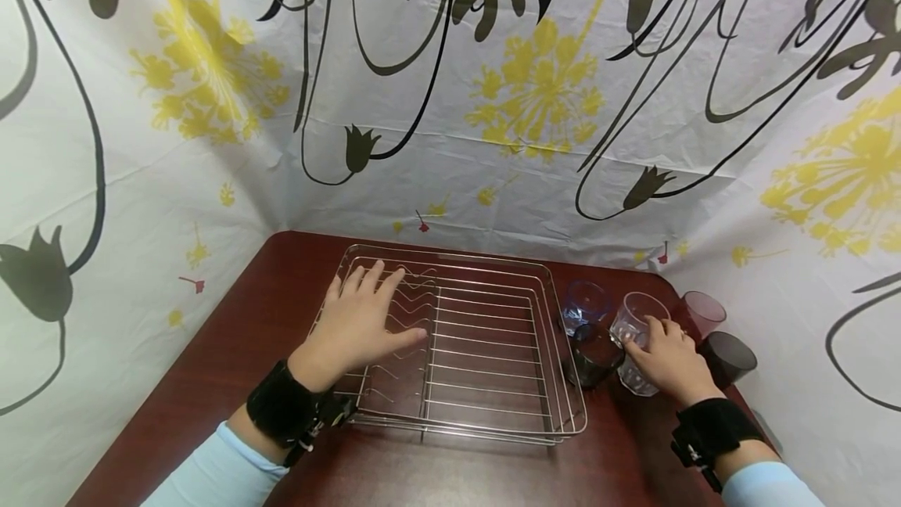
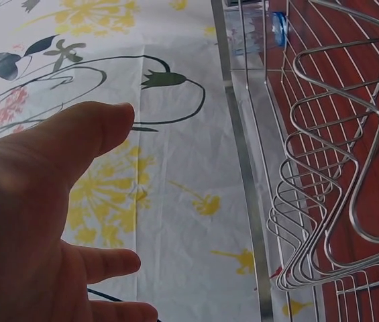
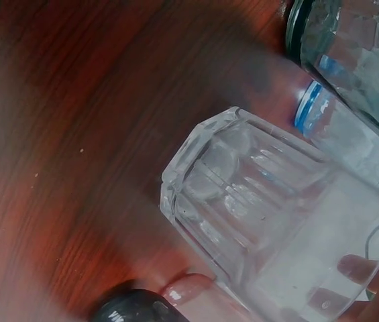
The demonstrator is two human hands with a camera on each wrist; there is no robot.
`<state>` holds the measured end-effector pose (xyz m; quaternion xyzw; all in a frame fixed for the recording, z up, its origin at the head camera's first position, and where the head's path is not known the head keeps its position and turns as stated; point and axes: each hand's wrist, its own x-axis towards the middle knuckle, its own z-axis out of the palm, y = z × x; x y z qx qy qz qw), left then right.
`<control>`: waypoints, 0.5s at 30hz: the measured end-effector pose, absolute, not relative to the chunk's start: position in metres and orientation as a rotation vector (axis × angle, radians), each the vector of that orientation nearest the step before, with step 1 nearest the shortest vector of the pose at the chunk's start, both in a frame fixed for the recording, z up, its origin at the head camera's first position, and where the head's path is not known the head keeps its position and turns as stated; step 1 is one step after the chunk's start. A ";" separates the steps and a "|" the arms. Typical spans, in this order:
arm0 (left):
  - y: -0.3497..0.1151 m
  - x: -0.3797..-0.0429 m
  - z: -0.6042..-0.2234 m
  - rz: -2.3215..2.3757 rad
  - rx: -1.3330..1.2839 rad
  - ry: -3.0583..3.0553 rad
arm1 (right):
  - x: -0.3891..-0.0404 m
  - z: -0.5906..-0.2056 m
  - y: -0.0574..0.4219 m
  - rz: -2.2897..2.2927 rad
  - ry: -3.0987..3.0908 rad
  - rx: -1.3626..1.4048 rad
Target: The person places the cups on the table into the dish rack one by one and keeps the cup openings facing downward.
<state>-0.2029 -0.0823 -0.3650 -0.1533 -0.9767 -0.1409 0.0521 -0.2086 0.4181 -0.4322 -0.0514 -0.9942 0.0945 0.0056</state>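
Observation:
In the head view my right hand point(image 1: 672, 362) grips a clear faceted glass point(image 1: 637, 378) near its rim. The right wrist view shows that clear glass point(image 3: 263, 208) tilted in the picture, with fingertips at its wide mouth. A dark green glass point(image 1: 590, 366) and a blue glass point(image 1: 580, 311) stand just left of it. To its right are a pink glass point(image 1: 704, 310) and a dark grey glass point(image 1: 732, 358). My left hand point(image 1: 352, 331) is over the left part of a wire dish rack point(image 1: 450, 255), fingers spread, holding nothing.
The rack's wavy wire dividers point(image 2: 310, 221) run along its left half. A dark red wooden table point(image 1: 211, 382) carries everything. A white sheet with printed flowers point(image 1: 422, 202) hangs behind the table and along both sides.

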 end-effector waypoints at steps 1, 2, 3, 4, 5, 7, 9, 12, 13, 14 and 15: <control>-0.082 -0.203 -0.365 -0.430 -0.465 -2.973 | -0.209 -0.433 0.418 0.298 -3.114 -0.164; -0.083 -0.202 -0.366 -0.430 -0.467 -2.971 | -0.209 -0.433 0.419 0.301 -3.116 -0.166; -0.083 -0.202 -0.366 -0.431 -0.469 -2.970 | -0.209 -0.433 0.419 0.303 -3.118 -0.169; -0.083 -0.202 -0.367 -0.429 -0.469 -2.970 | -0.209 -0.434 0.420 0.305 -3.116 -0.170; -0.084 -0.202 -0.367 -0.430 -0.468 -2.970 | -0.210 -0.434 0.420 0.307 -3.114 -0.170; -0.084 -0.202 -0.368 -0.424 -0.469 -2.968 | -0.210 -0.436 0.420 0.314 -3.109 -0.169; -0.084 -0.202 -0.369 -0.427 -0.470 -2.968 | -0.211 -0.437 0.421 0.315 -3.103 -0.165; -0.083 -0.202 -0.369 -0.431 -0.470 -2.976 | -0.212 -0.441 0.422 0.314 -3.096 -0.162; -0.083 -0.202 -0.369 -0.430 -0.472 -2.976 | -0.212 -0.442 0.423 0.310 -3.094 -0.160; -0.083 -0.202 -0.369 -0.431 -0.471 -2.980 | -0.212 -0.443 0.423 0.308 -3.090 -0.157; -0.083 -0.202 -0.369 -0.430 -0.471 -2.982 | -0.213 -0.443 0.424 0.304 -3.087 -0.154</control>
